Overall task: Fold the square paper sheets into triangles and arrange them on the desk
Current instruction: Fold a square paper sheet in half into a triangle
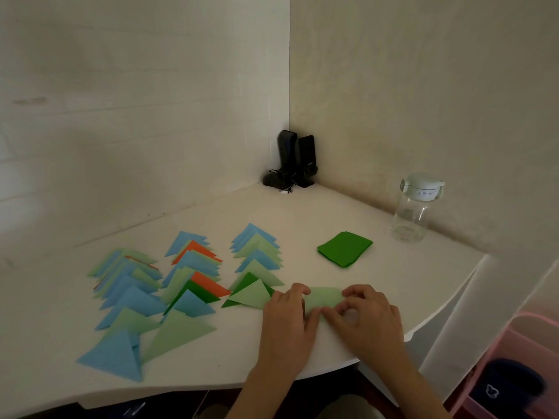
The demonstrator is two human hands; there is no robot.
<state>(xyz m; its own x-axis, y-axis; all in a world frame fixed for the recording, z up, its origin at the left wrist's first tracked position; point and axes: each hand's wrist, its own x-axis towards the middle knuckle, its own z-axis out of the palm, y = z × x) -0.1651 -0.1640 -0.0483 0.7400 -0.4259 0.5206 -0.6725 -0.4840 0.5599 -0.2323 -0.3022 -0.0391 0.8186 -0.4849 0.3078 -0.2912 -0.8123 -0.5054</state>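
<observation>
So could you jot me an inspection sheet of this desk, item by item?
Surface: white corner desk, curved front edge.
Job's things: folded triangles in blue, green and orange, overlapping in three rows at left; stack of dark green squares further back; light green sheet under both hands.
Clutter: clear lidded jar; two black speakers in the corner.
Hands: left hand and right hand press on the sheet, fingers curled.
Cables: thin black cable bundled by the speakers.
Surroundings: pale walls; pink shelf unit at right.
</observation>
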